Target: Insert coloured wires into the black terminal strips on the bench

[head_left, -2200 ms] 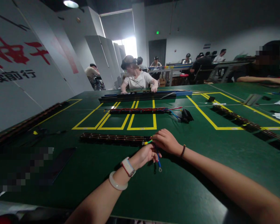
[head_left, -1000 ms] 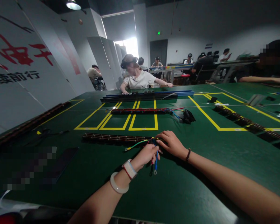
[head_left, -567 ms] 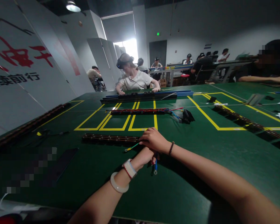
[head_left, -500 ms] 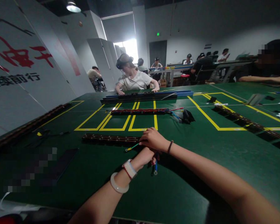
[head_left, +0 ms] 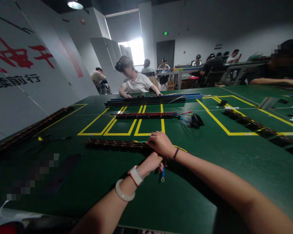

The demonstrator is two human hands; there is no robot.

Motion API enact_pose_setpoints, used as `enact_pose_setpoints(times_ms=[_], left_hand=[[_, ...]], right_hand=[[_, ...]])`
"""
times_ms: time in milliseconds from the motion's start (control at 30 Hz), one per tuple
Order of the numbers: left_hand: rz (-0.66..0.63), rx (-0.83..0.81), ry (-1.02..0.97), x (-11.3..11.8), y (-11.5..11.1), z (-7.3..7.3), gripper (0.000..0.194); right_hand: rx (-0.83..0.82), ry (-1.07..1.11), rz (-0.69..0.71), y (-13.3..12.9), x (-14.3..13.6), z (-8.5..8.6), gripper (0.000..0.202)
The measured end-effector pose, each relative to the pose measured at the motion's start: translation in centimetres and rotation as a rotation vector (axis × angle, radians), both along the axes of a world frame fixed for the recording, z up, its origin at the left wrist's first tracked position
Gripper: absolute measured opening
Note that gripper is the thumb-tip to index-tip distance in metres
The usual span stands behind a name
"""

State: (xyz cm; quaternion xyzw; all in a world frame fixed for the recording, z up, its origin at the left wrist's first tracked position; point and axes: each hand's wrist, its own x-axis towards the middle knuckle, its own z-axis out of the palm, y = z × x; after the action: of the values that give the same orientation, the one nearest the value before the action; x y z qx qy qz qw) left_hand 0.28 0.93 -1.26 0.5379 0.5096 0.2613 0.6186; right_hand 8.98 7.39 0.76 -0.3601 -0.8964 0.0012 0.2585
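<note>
Across the end of a dark strip with copper-coloured lines (head_left: 112, 143), my two hands are crossed. My right hand (head_left: 160, 143) is on top, closed on a green wire (head_left: 142, 142) whose ring terminal points left over the strip. Beneath it lies my left hand (head_left: 154, 162), partly hidden, with its fingertips curled beside a blue wire (head_left: 163, 170) that ends in a ring terminal. It appears to grip that wire. A yellow wire (head_left: 180, 148) comes out behind my right wrist.
A second strip with red and blue wires (head_left: 146, 115) and a black connector (head_left: 196, 121) lies beyond. Long dark rails (head_left: 146, 101) lie before a co-worker (head_left: 136, 81). More strips (head_left: 254, 125) are at right and left. A dark flat object (head_left: 63, 172) lies left.
The green wire's terminal end has swung up, from below the strip to above it. A yellow wire now shows behind my right wrist. My left hand has hardly moved.
</note>
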Motion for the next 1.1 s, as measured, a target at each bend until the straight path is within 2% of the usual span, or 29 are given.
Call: enact_pose_setpoints(times_ms=[333, 467, 533, 667, 833, 967, 1100], left_hand=[[-0.013, 0.003, -0.015, -0.2, 0.3, -0.9, 0.014], [-0.008, -0.004, -0.051, 0.0, 0.3, -0.7, 0.012], [-0.018, 0.009, -0.036, 0.0, 0.3, -0.5, 0.017], [-0.082, 0.114, 0.213, -0.2, 0.1, 0.1, 0.034], [-0.086, 0.499, 0.540, -0.8, -0.4, 0.9, 0.040], [-0.094, 0.543, 0.655, -0.8, -0.6, 0.9, 0.041], [-0.058, 0.590, 0.751, -0.4, -0.8, 0.8, 0.038]], right_hand=[[0.009, -0.048, 0.059, -0.4, 0.7, 0.2, 0.014], [0.029, 0.054, 0.052, -1.2, 2.2, 0.3, 0.023], [0.029, 0.088, 0.046, -1.7, 3.6, 0.3, 0.025], [0.006, 0.109, -0.004, -2.4, 6.8, -0.6, 0.024], [-0.087, 0.043, -0.052, -2.3, 8.8, -2.7, 0.023], [-0.100, -0.008, -0.061, -1.9, 8.7, -3.6, 0.020], [-0.099, -0.029, -0.060, -1.8, 8.4, -3.6, 0.019]])
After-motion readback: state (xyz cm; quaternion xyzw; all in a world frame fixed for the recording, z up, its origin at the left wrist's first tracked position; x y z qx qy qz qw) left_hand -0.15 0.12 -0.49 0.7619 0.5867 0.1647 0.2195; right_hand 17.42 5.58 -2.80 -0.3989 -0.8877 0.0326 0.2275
